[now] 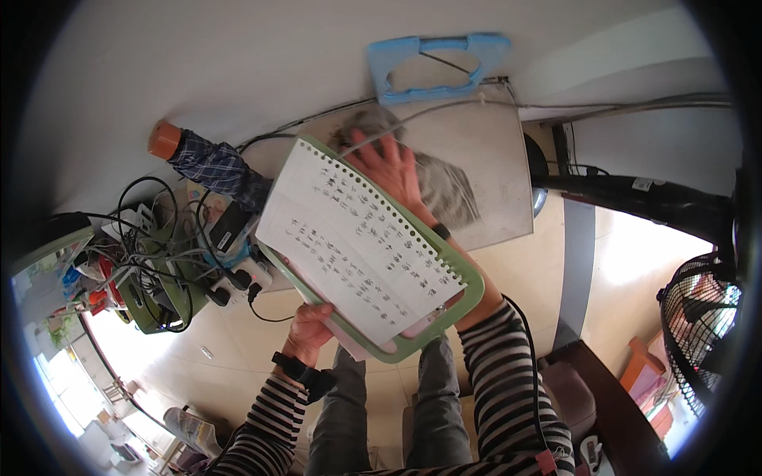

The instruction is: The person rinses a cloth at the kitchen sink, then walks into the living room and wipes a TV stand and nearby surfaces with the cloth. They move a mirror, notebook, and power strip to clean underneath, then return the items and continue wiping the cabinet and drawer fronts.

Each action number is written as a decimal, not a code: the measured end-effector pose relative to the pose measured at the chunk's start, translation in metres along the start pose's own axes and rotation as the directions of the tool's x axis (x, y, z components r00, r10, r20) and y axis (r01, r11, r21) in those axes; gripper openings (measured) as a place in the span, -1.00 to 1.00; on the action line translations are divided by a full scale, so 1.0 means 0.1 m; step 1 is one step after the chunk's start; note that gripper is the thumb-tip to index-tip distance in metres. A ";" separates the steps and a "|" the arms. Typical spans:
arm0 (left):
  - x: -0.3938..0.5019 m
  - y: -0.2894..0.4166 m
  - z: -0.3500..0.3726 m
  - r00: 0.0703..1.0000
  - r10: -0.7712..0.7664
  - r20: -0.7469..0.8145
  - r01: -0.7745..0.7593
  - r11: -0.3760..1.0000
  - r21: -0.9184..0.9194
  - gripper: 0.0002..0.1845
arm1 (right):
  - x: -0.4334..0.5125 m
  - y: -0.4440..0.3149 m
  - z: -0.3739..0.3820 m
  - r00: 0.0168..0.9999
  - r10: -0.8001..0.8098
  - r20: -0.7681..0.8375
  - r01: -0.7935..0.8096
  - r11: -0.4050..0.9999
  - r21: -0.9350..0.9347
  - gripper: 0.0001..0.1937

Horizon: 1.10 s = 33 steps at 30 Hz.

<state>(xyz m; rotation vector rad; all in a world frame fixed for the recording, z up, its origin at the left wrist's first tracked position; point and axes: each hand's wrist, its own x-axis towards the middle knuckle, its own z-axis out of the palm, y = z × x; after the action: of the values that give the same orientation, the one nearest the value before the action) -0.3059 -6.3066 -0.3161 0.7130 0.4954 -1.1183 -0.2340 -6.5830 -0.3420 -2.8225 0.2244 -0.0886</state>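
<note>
My left hand (312, 330) grips the lower left edge of a green plastic basket (471, 291). A perforated sheet of handwritten paper (357, 238) lies on the basket, with more papers partly hidden beneath it. My right hand (387, 169) is beyond the basket, fingers spread at the head and neck of a grey tabby cat (446, 187); it appears to touch the fur, though motion blurs it. The cat is on a pale tabletop (500, 208), partly covered by the basket and my hand. A thin grey cable (440, 108) passes across the cat's head.
A light blue plastic frame (384, 65) leans on the wall. At left are a folded plaid umbrella (208, 157), a power strip (253, 276) with plugs, and a green bin (146, 312) of tangled cables. A black fan (696, 297) stands right, near a dark wooden edge (619, 404).
</note>
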 end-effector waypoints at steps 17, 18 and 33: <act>0.22 -0.02 0.03 1.000 0.001 0.003 -0.001 1.000 0.001 -0.32 | -1.11 0.60 -0.02 0.973 -0.144 0.183 -0.121 0.360 0.925 -0.62; 0.25 -0.05 0.06 1.000 0.011 -0.003 -0.011 1.000 0.010 -0.31 | -1.26 0.70 -0.11 0.977 -0.209 0.047 0.086 0.581 0.809 -0.61; 0.79 -0.56 0.67 0.998 0.059 -0.011 -0.060 0.978 -0.201 -0.60 | -2.84 1.47 -1.16 0.964 0.263 -0.027 -0.255 0.951 0.175 -0.64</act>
<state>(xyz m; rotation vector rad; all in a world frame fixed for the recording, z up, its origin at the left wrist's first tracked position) -0.3283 -6.4201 -0.3391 0.5503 0.5787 -0.9946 -0.5446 -6.7094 -0.2878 -2.5967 0.5684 -0.1137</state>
